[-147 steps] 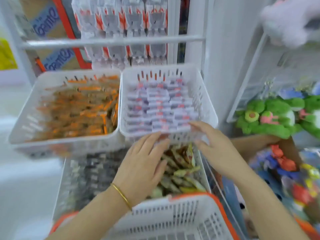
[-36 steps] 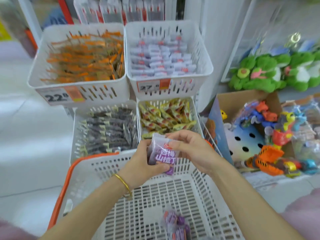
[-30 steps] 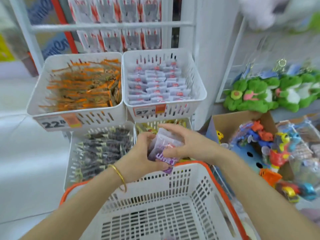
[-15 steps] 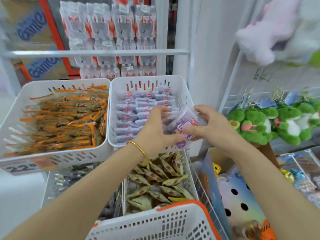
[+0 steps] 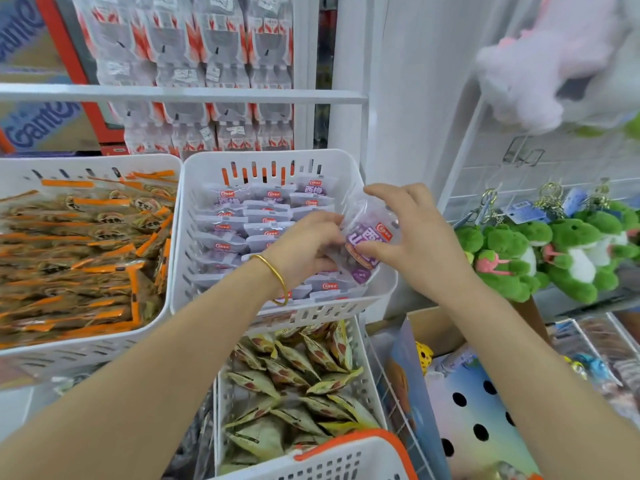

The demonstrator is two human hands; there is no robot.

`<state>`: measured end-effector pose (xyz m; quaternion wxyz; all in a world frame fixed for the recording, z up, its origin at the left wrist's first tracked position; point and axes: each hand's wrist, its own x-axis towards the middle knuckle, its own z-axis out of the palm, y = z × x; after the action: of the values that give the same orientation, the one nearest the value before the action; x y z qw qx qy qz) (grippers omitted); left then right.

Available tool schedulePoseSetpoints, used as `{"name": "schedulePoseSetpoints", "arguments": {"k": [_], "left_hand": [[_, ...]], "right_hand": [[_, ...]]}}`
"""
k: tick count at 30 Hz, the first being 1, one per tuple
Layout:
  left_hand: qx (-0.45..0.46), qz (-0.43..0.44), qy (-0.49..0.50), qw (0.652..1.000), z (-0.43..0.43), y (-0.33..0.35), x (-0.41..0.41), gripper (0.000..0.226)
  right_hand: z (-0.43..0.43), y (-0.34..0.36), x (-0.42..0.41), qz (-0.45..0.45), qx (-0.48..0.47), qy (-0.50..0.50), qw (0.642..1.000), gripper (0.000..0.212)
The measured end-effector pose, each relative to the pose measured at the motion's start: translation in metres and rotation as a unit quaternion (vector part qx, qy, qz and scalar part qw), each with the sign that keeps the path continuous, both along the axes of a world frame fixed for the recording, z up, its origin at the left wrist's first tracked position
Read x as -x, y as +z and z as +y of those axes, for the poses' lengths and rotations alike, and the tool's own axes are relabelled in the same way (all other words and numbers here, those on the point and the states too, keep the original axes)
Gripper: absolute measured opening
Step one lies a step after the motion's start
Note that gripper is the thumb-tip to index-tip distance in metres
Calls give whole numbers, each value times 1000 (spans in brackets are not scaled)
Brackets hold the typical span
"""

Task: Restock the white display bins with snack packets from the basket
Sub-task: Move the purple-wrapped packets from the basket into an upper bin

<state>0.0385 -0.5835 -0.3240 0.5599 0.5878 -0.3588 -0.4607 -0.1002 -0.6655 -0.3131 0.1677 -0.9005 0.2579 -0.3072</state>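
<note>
Both hands meet over the right edge of the upper white bin (image 5: 207, 233); the left hand (image 5: 304, 247) pinches the near-left side of a purple snack packet (image 5: 367, 244), and the right hand (image 5: 412, 237) grips its far-right side, thumb pressed on the printed face, fingers arched above; the packet hangs just above the bin's right wall, tilted, its long axis running from upper right to lower left; the open gap among the stacked purple packets (image 5: 263, 220) lies to the left and below, so the left hand is nearer the landing spot; judging by this, the next move is a short lowering leftward. Packet film looks glossy, crinkled and soft; the bin is rigid slotted plastic; the orange-rimmed basket (image 5: 346, 455) sits below, well apart.
</note>
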Motion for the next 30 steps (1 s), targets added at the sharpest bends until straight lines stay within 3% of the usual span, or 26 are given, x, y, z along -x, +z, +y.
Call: {"name": "schedulePoseSetpoints", "arguments": {"k": [2, 5, 9, 13, 20, 27, 30], "left_hand": [[-6, 40, 20, 999, -7, 3, 4, 47], [-22, -22, 55, 998, -11, 2, 9, 19], [-11, -171, 50, 984, -14, -1, 9, 31], [-1, -191, 66, 979, -14, 2, 14, 30], [-26, -202, 46, 978, -7, -5, 18, 53], [-59, -243, 12, 968, -9, -6, 18, 59], [-50, -267, 24, 962, -6, -9, 12, 58]], "right_hand": [[4, -6, 1, -36, -35, -2, 999, 70], [9, -14, 4, -77, -84, -1, 993, 63], [8, -7, 5, -77, -110, -51, 990, 39], [10, 7, 3, -43, -110, -92, 989, 41], [22, 14, 3, 69, -73, -166, 981, 29], [27, 9, 11, 31, -85, -161, 983, 22], [24, 5, 9, -28, -148, -135, 979, 25]]}}
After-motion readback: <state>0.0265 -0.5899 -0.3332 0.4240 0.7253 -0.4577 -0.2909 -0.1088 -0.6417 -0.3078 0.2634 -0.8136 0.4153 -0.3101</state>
